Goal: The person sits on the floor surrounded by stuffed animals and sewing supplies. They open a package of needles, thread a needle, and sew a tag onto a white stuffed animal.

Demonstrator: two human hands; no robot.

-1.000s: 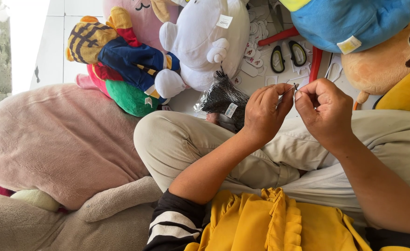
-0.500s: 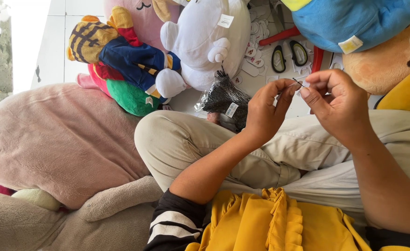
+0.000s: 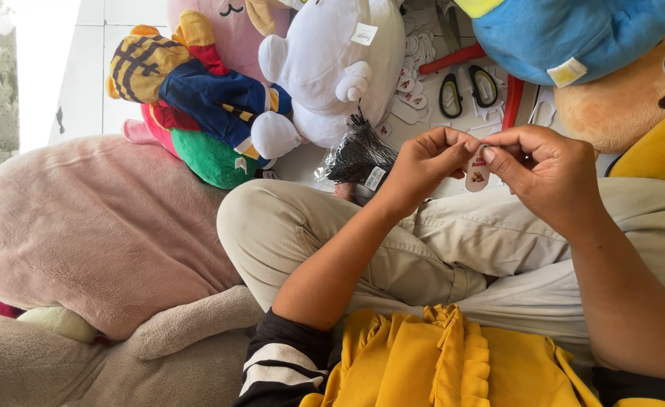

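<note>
Small tag (image 3: 477, 169) print too small to read, top pinched under fingertips; blue plush (image 3: 574, 38) above it cropped by top edge

Small oval paper tag (image 3: 477, 170), white with red print, pinched between both hands; more such tags (image 3: 415, 90) scattered on the floor (white sewn label (image 3: 364, 34) on the white plush, yellow one (image 3: 567, 72) on blue).

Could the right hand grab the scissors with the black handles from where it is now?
Probably yes. The right hand sits just in front of the scissors, which lie in the open on the floor among paper tags. But its fingers are busy pinching a small tag together with the left hand.
</note>
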